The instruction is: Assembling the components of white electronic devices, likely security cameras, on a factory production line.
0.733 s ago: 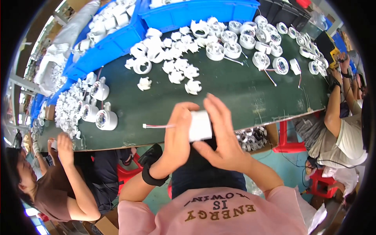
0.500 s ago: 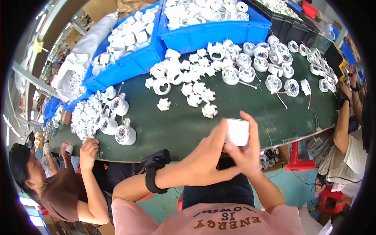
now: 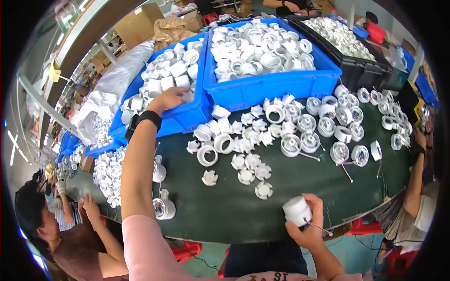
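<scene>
My right hand grips a white round plastic housing above the near edge of the dark green table. A thin wire with a small plug hangs out of the housing's lower side. My left arm stretches far forward, and my left hand is over the left blue bin, which is filled with white plastic cups. Its fingers are apart and reach onto a cup at the bin's right side; the fingertips are partly hidden. Several white notched discs lie on the table between my hands.
A second blue bin of white rings and a black crate stand along the back. Wired round units cover the right. Small white parts are heaped at left, beside a seated co-worker. Another person's arm rests at the right edge.
My left hand has left the housing and moved forward and left to the blue bin. My right hand keeps the housing, now tilted with its wire showing. The view has shifted toward the back.
</scene>
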`<state>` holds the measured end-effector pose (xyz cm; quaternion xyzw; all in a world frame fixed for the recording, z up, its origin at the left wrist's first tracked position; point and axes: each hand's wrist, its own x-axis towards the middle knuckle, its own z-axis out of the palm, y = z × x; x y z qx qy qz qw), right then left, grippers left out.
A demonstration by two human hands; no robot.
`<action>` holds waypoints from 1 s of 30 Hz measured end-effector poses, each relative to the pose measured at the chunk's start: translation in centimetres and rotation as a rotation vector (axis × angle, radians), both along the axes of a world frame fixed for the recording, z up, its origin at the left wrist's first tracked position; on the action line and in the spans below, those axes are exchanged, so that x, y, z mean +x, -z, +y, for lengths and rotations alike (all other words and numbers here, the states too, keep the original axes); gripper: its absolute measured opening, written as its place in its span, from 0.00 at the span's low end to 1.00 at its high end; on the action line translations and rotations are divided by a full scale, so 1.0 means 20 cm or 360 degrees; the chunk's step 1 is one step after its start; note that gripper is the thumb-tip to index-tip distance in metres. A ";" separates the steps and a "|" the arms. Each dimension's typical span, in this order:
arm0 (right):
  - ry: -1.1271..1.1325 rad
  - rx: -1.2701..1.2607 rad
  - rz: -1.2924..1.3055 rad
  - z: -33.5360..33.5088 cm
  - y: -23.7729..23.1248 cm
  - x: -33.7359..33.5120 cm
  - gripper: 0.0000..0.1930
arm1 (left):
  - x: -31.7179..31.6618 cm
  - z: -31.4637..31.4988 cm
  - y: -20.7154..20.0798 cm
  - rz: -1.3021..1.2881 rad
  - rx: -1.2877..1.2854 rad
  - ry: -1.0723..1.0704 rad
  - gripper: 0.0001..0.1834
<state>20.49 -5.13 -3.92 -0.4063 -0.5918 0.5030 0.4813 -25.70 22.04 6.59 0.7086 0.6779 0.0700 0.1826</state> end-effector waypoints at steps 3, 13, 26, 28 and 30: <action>0.0076 0.0058 0.0020 0.01 0.02 0.01 0.36 | 0.02 0.08 0.02 0.0107 -0.0205 0.0012 0.36; 0.0114 -0.0207 0.0030 -0.01 0.02 0.02 0.37 | 0.06 0.20 0.10 0.0318 -0.0463 0.0295 0.44; 0.0118 -0.0179 0.0050 0.01 0.02 0.02 0.40 | 0.10 0.14 0.06 0.0420 0.0086 0.0349 0.38; 0.0094 -0.0179 0.0051 0.01 0.02 0.02 0.39 | 0.11 0.11 0.01 0.0389 0.0261 0.0233 0.36; 0.0011 -0.0177 0.0080 0.02 0.01 0.02 0.39 | 0.04 0.09 -0.03 0.0525 0.0523 0.0028 0.41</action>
